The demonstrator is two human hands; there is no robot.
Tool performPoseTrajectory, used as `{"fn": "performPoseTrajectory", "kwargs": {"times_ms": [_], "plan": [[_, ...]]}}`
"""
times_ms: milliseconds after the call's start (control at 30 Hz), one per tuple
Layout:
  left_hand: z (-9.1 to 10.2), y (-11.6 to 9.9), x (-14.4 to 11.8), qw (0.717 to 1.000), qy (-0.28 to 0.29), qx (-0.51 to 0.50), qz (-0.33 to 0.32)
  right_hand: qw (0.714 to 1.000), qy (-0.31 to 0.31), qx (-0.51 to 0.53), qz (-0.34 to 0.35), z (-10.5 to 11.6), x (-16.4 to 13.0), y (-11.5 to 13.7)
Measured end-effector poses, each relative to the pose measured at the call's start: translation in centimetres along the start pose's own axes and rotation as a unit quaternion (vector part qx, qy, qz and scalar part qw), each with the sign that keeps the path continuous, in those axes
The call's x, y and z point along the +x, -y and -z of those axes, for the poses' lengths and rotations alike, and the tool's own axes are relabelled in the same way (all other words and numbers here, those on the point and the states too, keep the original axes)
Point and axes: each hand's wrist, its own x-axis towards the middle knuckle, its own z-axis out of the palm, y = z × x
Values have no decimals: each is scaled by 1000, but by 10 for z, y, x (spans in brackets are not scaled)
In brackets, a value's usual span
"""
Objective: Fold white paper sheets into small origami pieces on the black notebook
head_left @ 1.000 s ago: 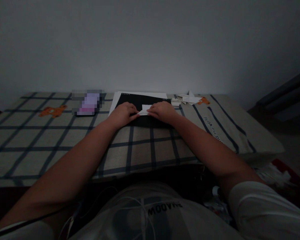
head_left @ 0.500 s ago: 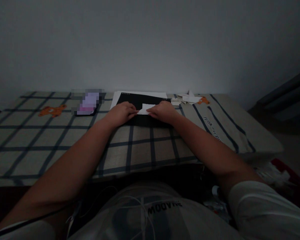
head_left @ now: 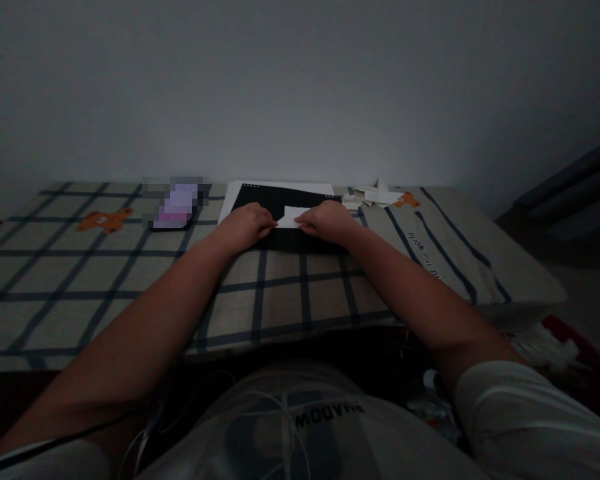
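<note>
A small white folded paper (head_left: 293,216) lies on a black mat (head_left: 290,200) at the far middle of the table. My left hand (head_left: 245,225) presses its left corner with curled fingers. My right hand (head_left: 327,222) rests on the paper's right side, fingertips on its edge. Both hands lie flat on the mat, close together, with the paper between them.
The table (head_left: 130,280) wears a beige cloth with dark checks and orange bear prints. A blurred purple item (head_left: 176,203) sits left of the mat. Several folded white paper pieces (head_left: 375,197) lie at the back right. A wall stands right behind the table.
The paper looks a little flatter and wider between my hands. Both hands have shifted only slightly.
</note>
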Motion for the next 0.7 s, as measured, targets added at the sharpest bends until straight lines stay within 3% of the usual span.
{"fn": "performPoseTrajectory", "kwargs": {"times_ms": [433,700], "plan": [[-3,3,0,1000,-1,-14,14,1000,10,3,25,6,-1,3],[-7,0,0,999,-22,-27,40,1000,7,22,6,4,0,4]]}}
